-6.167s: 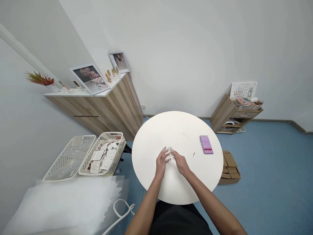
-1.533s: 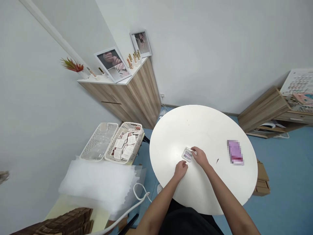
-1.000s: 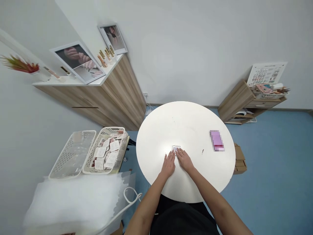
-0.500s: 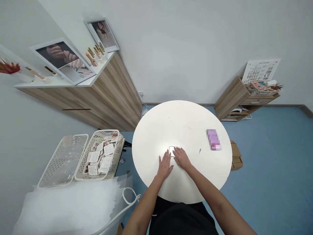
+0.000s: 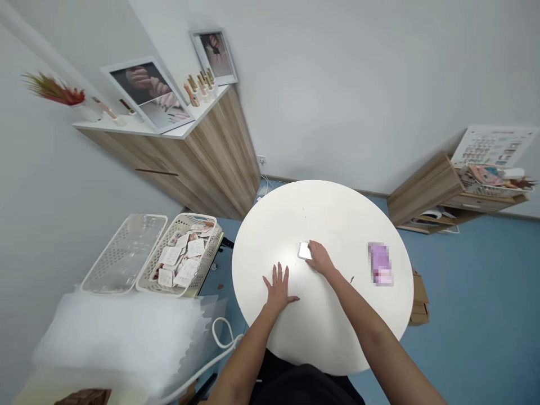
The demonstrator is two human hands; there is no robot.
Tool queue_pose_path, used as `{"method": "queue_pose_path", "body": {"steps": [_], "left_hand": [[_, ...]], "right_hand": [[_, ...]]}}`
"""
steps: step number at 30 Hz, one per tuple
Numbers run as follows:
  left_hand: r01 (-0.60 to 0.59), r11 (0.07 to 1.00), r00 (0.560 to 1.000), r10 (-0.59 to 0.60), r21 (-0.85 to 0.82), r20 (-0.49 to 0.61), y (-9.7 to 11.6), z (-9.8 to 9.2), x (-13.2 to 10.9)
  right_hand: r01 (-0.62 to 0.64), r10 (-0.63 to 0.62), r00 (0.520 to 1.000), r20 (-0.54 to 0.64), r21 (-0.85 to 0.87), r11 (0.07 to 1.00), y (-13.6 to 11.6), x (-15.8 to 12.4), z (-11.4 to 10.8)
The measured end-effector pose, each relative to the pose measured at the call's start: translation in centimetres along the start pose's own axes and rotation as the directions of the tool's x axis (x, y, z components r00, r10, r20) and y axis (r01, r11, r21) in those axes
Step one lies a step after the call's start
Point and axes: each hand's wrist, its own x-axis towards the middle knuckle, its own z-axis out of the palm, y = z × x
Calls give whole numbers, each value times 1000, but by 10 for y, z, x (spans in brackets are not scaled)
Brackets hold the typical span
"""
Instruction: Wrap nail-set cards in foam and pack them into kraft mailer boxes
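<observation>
Below mid-frame, the right grip (image 5: 309, 254) pinched a flat white rectangular plastic-looking case (image 5: 304, 251), likely light, stiff, best held edgewise, as the left grip (image 5: 279, 291) lay spread.

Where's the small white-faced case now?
In the head view, the case lies on the round table near its middle, right hand at the case's right edge.

black garment (image 5: 307, 388) | left forearm (image 5: 248, 354): bare | right forearm (image 5: 375, 332): bare | left hand (image 5: 278, 291): bare | right hand (image 5: 320, 259): bare

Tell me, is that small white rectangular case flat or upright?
Flat or nearly: the case shows its white face upward, the person's right hand at one edge.
</observation>
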Motion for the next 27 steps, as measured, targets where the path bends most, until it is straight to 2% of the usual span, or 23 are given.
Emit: {"method": "queue_pose_path", "body": {"steps": [4, 8, 12, 14, 16, 19, 22, 25, 27], "left_hand": [[4, 1000, 1000, -4, -21, -16, 2, 3, 0], [2, 996, 1000, -1, -93, 9, 3, 0, 2], [-48, 957, 999, 52, -285, 9, -5, -11, 0], [-35, 901, 996, -5, -432, -91, -14, -18, -9], [-17, 830, 963, -135, -558, -231, -29, -23, -29], [13, 771, 869, -324, -637, -375, -61, -26, -78], [136, 790, 772, -463, -598, -436, -106, -22, -141], [338, 789, 670, -585, -513, -458, -156, -9, -202], [463, 760, 625, -645, -456, -440, -185, 3, -234]], "right_hand": [[14, -15, 1000, 14, 22, 1000, 18, 14, 1], [17, -16, 999, 32, -17, 1000, 25, 8, 5], [7, -11, 999, -36, -106, 994, 14, 1, 8], [35, -42, 996, -74, -99, 995, -1, 1, 11], [98, -104, 990, -97, -69, 993, -24, 4, 15], [218, -221, 970, -100, -34, 975, -73, 11, 27], [336, -336, 939, -73, -7, 942, -137, 16, 43], [453, -453, 891, -16, 28, 891, -208, 13, 62], [525, -526, 850, 35, 38, 850, -255, 7, 75]]}}
